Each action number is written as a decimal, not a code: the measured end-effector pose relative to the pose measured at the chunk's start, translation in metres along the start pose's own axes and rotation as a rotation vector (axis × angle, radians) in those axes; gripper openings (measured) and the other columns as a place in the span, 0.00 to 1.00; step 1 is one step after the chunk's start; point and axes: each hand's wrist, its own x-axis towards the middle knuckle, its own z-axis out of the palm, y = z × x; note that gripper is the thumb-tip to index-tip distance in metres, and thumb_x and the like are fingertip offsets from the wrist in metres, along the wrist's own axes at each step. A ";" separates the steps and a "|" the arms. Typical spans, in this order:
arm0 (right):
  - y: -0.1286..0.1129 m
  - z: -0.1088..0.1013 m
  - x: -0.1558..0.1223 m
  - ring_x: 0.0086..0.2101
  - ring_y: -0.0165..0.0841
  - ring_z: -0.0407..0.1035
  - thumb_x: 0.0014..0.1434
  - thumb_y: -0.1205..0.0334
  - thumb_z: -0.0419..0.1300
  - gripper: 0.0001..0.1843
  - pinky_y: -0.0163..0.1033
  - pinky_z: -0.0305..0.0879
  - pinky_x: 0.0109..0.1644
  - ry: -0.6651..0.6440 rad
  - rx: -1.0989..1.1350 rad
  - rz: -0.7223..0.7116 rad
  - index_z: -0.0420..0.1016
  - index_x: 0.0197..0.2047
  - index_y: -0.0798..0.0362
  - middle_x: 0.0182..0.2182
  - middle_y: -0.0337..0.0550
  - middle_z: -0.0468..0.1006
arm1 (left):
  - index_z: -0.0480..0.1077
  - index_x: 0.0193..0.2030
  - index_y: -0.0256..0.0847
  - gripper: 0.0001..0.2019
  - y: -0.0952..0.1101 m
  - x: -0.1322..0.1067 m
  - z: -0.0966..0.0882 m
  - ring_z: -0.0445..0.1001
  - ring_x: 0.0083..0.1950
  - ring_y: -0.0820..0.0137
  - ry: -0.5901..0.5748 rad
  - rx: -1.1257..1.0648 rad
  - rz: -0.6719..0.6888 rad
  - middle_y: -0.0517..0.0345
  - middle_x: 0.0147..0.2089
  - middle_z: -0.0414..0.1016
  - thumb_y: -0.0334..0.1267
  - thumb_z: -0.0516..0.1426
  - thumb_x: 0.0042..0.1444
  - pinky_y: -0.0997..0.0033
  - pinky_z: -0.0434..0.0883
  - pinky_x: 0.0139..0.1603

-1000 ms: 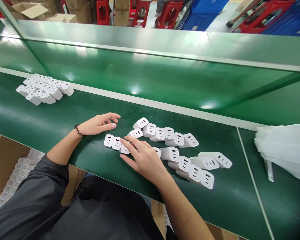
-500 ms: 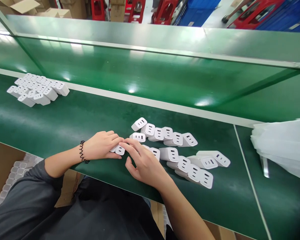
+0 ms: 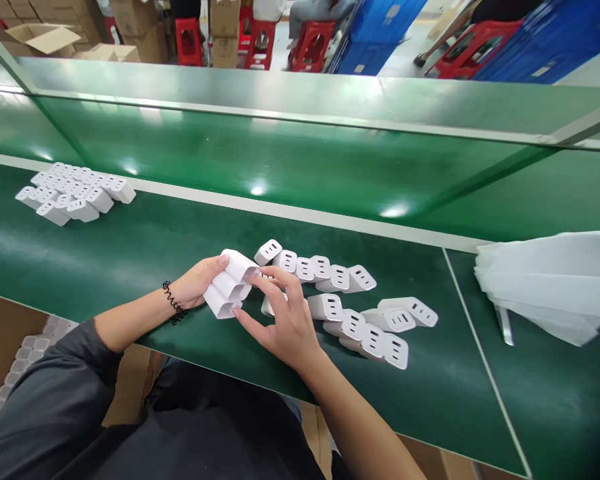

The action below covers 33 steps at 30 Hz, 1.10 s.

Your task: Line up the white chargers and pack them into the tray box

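Three white housings (image 3: 230,285) sit side by side, raised between the hands. The left fingers (image 3: 219,265) grip them; the right fingers (image 3: 269,291) are spread, index and thumb tips at the open ends, and whether they pinch cannot be told. On the desk (image 3: 170,223), six slotted blocks (image 3: 305,269) form a row beyond the right fingers; four more (image 3: 373,341) overlap to their right, with two (image 3: 399,320) farther right. Blocks partly behind the right fingers, and the packed cluster (image 3: 75,192) well left of and beyond the left fingers, cannot be counted exactly. Below and left of the left fingers, one cardboard box (image 3: 3,325) contains rows of translucent pieces (image 3: 23,360). The housings' hollow ends point toward the right fingers, their long axes running parallel from left fingers to right.
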 end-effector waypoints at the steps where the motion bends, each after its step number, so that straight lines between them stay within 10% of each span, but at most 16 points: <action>1: 0.000 0.002 -0.001 0.51 0.45 0.69 0.60 0.57 0.64 0.25 0.49 0.76 0.49 0.018 -0.004 0.011 0.65 0.58 0.50 0.52 0.55 0.67 | 0.72 0.47 0.35 0.36 -0.005 0.001 0.002 0.75 0.35 0.69 0.006 -0.031 -0.008 0.49 0.38 0.78 0.67 0.63 0.46 0.72 0.73 0.35; 9: -0.001 -0.002 -0.001 0.52 0.44 0.68 0.57 0.60 0.62 0.16 0.51 0.69 0.57 -0.017 -0.027 -0.052 0.73 0.49 0.52 0.53 0.55 0.70 | 0.67 0.58 0.38 0.33 0.007 0.002 -0.019 0.75 0.45 0.65 -0.135 0.377 0.166 0.44 0.52 0.75 0.63 0.57 0.57 0.68 0.73 0.43; 15: -0.011 0.000 -0.008 0.64 0.47 0.58 0.58 0.57 0.60 0.14 0.59 0.44 0.71 -0.378 -0.025 -0.140 0.74 0.46 0.54 0.60 0.56 0.69 | 0.70 0.50 0.42 0.16 0.052 -0.041 -0.018 0.73 0.51 0.66 0.091 1.101 0.536 0.52 0.52 0.75 0.50 0.58 0.62 0.64 0.72 0.53; 21: -0.017 0.011 -0.014 0.64 0.48 0.57 0.61 0.54 0.59 0.20 0.60 0.43 0.71 -0.392 -0.025 -0.083 0.73 0.52 0.57 0.61 0.57 0.69 | 0.69 0.50 0.42 0.20 0.023 -0.083 0.011 0.66 0.61 0.57 0.022 1.685 0.542 0.47 0.62 0.68 0.52 0.62 0.57 0.55 0.70 0.59; 33: -0.012 -0.002 -0.005 0.55 0.42 0.69 0.64 0.58 0.57 0.13 0.56 0.55 0.66 -0.168 0.095 -0.028 0.73 0.51 0.50 0.53 0.50 0.76 | 0.69 0.52 0.34 0.19 -0.006 -0.076 0.031 0.68 0.58 0.55 0.162 1.958 0.281 0.42 0.64 0.66 0.36 0.60 0.54 0.56 0.73 0.54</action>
